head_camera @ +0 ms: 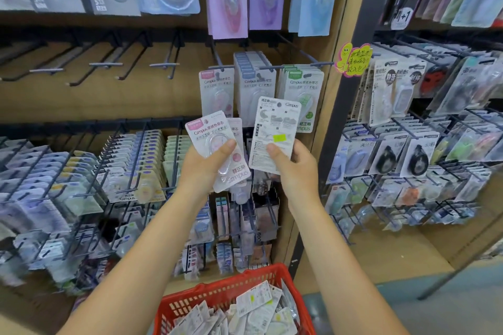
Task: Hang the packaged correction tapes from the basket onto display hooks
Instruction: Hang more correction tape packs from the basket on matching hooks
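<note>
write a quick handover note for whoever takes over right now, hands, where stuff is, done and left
Left hand: holds pink packs, front side showing, at least two fanned.
Right hand: holds one pack back side out, yellow sticker on it.
Basket: red, below the hands, with many packs inside.
Done: pink, blue and green rows already hang on the hooks straight ahead.
Left: hang the packs in hand, probably by colour, then empty the basket. Empty hooks sit to the upper left.

Head cam, fwd/down, close to display hooks [163, 65].
</note>
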### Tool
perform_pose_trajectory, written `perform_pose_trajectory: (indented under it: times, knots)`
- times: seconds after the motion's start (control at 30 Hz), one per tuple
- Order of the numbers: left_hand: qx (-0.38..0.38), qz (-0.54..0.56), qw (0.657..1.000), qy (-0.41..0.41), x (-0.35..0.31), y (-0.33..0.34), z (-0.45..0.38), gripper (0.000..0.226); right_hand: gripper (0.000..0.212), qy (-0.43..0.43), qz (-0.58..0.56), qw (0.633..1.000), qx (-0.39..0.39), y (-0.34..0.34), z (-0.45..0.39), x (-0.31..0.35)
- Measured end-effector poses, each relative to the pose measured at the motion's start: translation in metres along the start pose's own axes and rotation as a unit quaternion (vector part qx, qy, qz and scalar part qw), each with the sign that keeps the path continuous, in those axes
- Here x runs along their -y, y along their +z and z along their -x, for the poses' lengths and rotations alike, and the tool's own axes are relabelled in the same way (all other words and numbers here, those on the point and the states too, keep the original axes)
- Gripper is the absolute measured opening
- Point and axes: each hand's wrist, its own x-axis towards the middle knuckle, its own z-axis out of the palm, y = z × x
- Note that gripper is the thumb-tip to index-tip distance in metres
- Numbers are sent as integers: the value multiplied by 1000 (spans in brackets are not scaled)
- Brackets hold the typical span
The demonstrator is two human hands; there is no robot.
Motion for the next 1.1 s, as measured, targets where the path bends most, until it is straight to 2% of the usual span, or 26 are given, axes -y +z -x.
perform_pose_trajectory:
  times: [0.07,0.13,0.2,0.27,0.4,0.5,0.6,0.7,0.8,0.97,1.1]
  knots:
    - [-3,-1,1000,-1,-3,-6,3,57,26,-49,71,996,-5,7,3,2]
    - [1,-9,1000,9,-6,-8,8,51,33,-84,129,988,22,19,10,5]
    - [9,-22,999,25,-8,-11,10,40,34,-87,139,983,79,31,18,7]
    - [9,-16,999,34,-10,-17,13,40,31,-68,124,982,128,39,24,9]
    - [14,16,999,35,-15,-29,20,45,31,-84,165,974,134,45,24,10]
    - [23,28,999,31,-19,-36,22,39,37,-75,143,977,140,47,25,8]
    - [17,51,998,20,-22,-42,21,39,56,5,61,988,142,48,25,9]
    - [26,70,997,13,-27,-44,22,49,37,59,34,985,160,48,23,14]
    - [48,64,997,9,-31,-42,23,40,24,56,17,986,154,47,25,14]
    - [96,41,995,-1,-34,-40,23,45,26,64,5,993,96,44,19,14]
    - [43,40,998,-7,-33,-30,17,42,25,66,-49,994,67,35,17,13]
